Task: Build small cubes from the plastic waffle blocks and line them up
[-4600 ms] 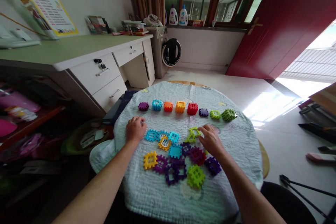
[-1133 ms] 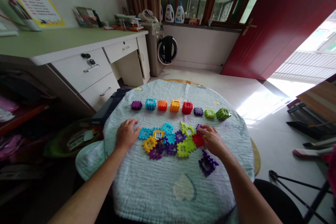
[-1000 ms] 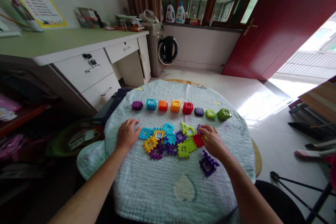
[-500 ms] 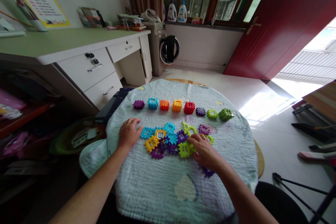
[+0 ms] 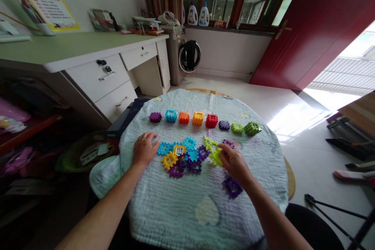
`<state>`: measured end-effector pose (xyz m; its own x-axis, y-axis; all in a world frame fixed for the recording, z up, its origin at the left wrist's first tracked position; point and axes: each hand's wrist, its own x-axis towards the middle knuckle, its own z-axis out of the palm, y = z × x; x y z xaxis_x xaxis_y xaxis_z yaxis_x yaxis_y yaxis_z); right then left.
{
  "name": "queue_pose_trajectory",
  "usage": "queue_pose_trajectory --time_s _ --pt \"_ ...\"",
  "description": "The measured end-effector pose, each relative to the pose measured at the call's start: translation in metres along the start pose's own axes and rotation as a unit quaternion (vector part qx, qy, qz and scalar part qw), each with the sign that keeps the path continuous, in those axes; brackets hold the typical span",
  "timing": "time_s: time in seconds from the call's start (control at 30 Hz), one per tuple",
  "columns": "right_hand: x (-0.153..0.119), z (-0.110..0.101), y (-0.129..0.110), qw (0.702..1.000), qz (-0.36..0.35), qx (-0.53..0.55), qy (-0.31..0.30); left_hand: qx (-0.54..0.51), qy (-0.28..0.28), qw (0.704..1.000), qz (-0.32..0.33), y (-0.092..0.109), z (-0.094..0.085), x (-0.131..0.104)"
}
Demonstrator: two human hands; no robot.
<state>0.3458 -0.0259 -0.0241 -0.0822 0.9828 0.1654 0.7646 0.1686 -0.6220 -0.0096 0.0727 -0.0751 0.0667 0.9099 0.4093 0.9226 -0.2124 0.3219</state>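
My right hand (image 5: 234, 163) pinches a lime green square building piece (image 5: 216, 158), tilted beside a lime green triangular piece (image 5: 208, 143). My left hand (image 5: 144, 149) lies on the cloth, fingers stretched out, just left of a light blue piece (image 5: 165, 148). Between both hands is a loose pile of notched plastic pieces: light blue, a yellow piece (image 5: 169, 160), a magenta piece (image 5: 176, 170) and a dark purple piece (image 5: 202, 152). Another purple piece (image 5: 228, 143) is partly hidden behind my right hand. Nearer to me, a dark purple piece (image 5: 233, 187) lies under my right wrist.
Behind the pile, a row of stacks sorted by colour runs across the cloth (image 5: 181, 203), from a purple stack (image 5: 155, 116) to a green stack (image 5: 252, 128). A red stack (image 5: 211, 121) stands mid-row. Beyond the round table are a desk (image 5: 96, 43) and a washing machine (image 5: 175, 54).
My right hand has lifted the lime green square piece from the pile and moved slightly right, uncovering more of the near dark purple piece. My left hand stays put.
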Motion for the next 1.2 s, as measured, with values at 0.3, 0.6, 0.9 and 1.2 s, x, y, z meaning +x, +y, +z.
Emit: queue_pose_trajectory --time_s 0.3,0.6,0.9,1.2 --pt "0.003 -0.001 0.007 0.996 0.074 0.049 0.009 0.006 -0.010 1.000 -0.002 -0.001 0.000 0.000" --pt "-0.003 -0.005 -0.006 0.994 -0.055 -0.094 -0.023 0.009 -0.010 1.000 -0.006 0.000 0.000 0.000" --pt "-0.011 0.008 -0.042 0.956 -0.083 -0.188 -0.209 0.016 -0.010 1.000 -0.005 -0.001 0.001 0.001" --pt "-0.010 0.006 -0.029 0.993 -0.050 -0.027 -0.107 0.025 -0.012 1.000 -0.003 0.000 0.000 0.001"
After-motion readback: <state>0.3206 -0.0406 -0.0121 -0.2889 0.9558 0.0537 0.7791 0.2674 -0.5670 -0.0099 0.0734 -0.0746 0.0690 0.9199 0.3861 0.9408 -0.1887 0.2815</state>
